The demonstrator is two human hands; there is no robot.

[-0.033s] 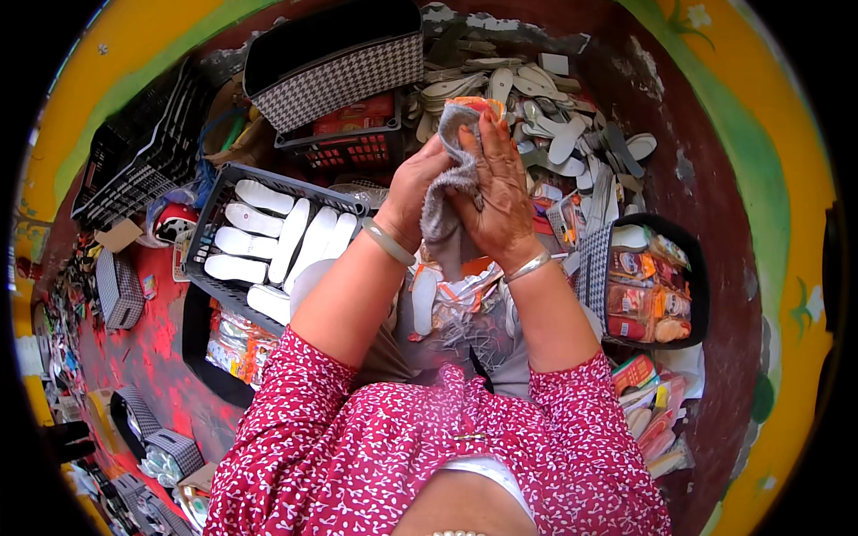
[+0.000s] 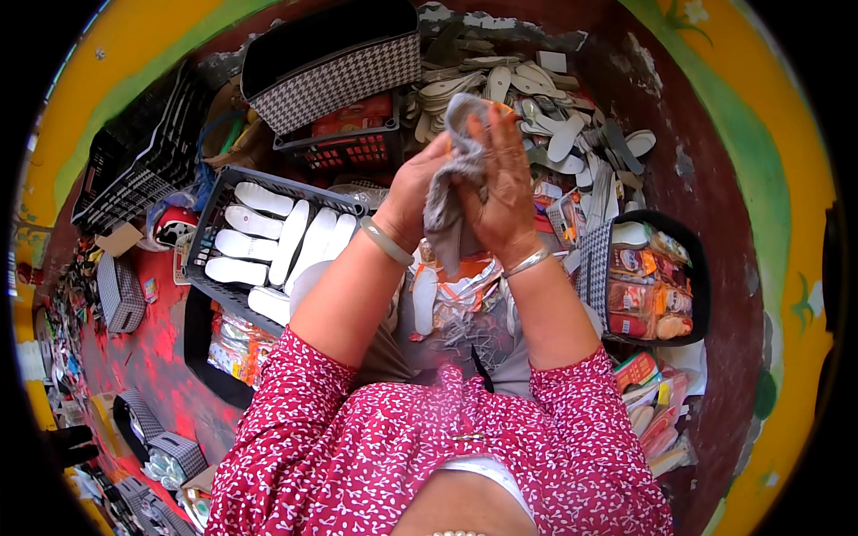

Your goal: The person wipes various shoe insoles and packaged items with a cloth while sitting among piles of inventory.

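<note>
The step in hand appeared to be rubbing or pressing a soft grey fabric cloth with a fuzzy, ruffled edge (image 2: 444, 219) between two raised hands. The cloth hung bunched between the palms, above the lap, its lower end dangling loose. From this pose, the next move called for a steady hold on both sides — slack pressure could let the limp fabric slip.

The bare right hand (image 2: 502, 183), with a silver metal bangle (image 2: 527, 262) at its wrist, had its fingers stretched long and nearly straight, tips upward and slightly blurred, the thumb side lying against the cloth. Something orange showed near those tips, too hidden to identify. The bare left hand (image 2: 416, 183), below which sat a thick pale-green bangle (image 2: 386, 243), touched the cloth's other side; its fingertips were hidden by the fabric, so whether they pinched it or merely lay flat could not be told.

Beneath the hands, torn orange-and-white plastic wrappers (image 2: 474, 290) lay on the lap beside a flat white shoe insole (image 2: 424, 299). To the left stood a black plastic lattice crate (image 2: 214, 290) of white insoles; beyond the hands spread a loose heap of pale insoles (image 2: 565, 138).
</note>
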